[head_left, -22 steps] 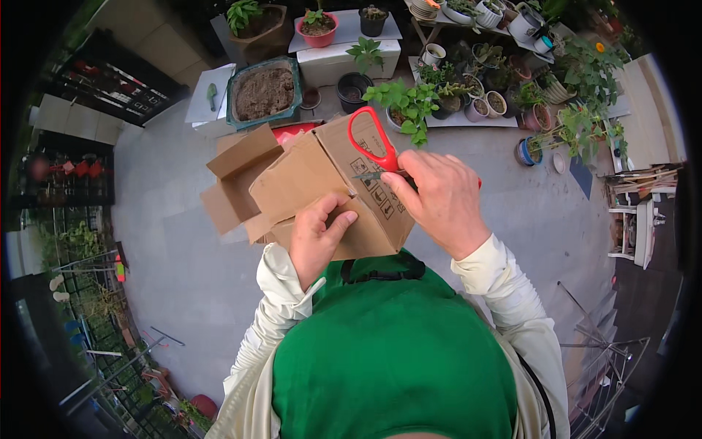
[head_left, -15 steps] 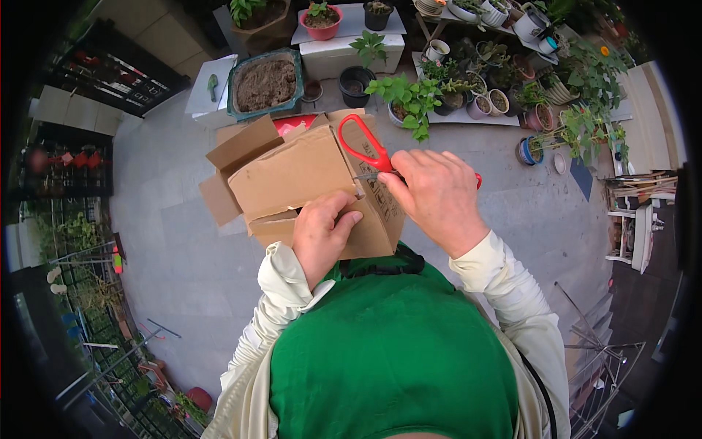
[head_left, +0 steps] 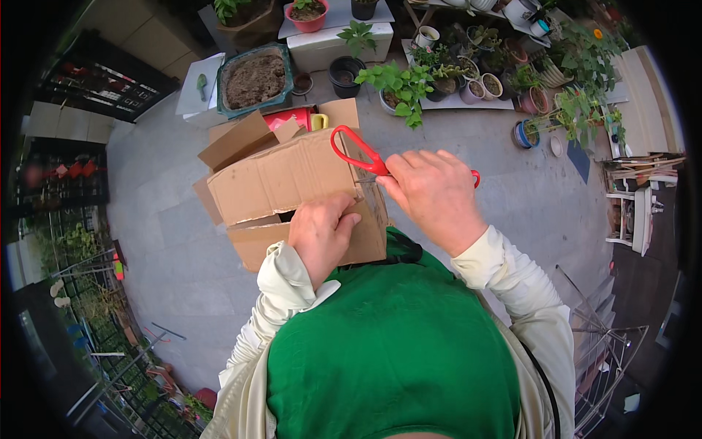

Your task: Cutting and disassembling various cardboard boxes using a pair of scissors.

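Observation:
A brown cardboard box (head_left: 278, 179) is held tilted in front of my green apron, flaps spread at its far side. My left hand (head_left: 322, 233) is closed on the near edge, fingers over a gap between two panels and thumb on the side panel. My right hand (head_left: 436, 194) grips red-handled scissors (head_left: 377, 167). Their blades meet the box's right corner, just beyond my left fingers; the tips are hidden. One handle loop sticks out to the left of my right hand. Past the far flaps show a red item (head_left: 281, 117) and a yellow piece (head_left: 319, 121).
Grey paving (head_left: 168, 219) surrounds me. At the far side stand a green tub of soil (head_left: 285, 77), a black pot (head_left: 346, 77) and a leafy potted plant (head_left: 398, 88). A green trowel (head_left: 202, 86) lies on a white box. A metal frame (head_left: 614, 344) stands at right.
The box has swung left and tilted, and the gap at its near edge looks wider. More of the red item and a yellow piece now show. Both hands keep their grips.

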The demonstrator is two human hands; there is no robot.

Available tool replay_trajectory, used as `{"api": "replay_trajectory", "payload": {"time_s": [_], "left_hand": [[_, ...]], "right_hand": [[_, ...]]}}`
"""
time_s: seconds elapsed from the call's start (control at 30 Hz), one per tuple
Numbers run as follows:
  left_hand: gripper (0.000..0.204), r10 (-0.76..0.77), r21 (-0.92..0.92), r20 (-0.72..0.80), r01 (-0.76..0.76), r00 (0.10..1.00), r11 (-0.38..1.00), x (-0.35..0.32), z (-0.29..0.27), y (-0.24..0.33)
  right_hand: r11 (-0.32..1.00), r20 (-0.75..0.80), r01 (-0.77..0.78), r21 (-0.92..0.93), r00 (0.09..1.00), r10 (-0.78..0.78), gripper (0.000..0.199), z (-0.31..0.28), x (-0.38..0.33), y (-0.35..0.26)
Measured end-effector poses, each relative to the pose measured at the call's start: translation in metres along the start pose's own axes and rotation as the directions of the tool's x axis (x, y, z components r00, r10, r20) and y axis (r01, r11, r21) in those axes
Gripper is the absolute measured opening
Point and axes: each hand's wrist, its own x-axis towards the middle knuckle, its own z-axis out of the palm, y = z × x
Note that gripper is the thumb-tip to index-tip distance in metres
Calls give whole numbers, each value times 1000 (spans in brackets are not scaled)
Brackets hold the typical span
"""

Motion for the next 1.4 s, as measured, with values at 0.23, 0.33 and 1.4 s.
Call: {"api": "replay_trajectory", "payload": {"time_s": [0.23,0.33,1.4], "left_hand": [[17,35,51,-3,-35,999,998,-4,13,-9],[20,27,102,87,-36,996,994,1,13,-5],[26,123,-79,270,-105,955,991,31,46,21]], "right_hand": [[1000,49,19,21,999,-20,20,16,-8,6],[999,100,25,-43,995,-21,19,14,-13,12],[961,226,-145,234,970,91,24,-17,-130,41]]}}
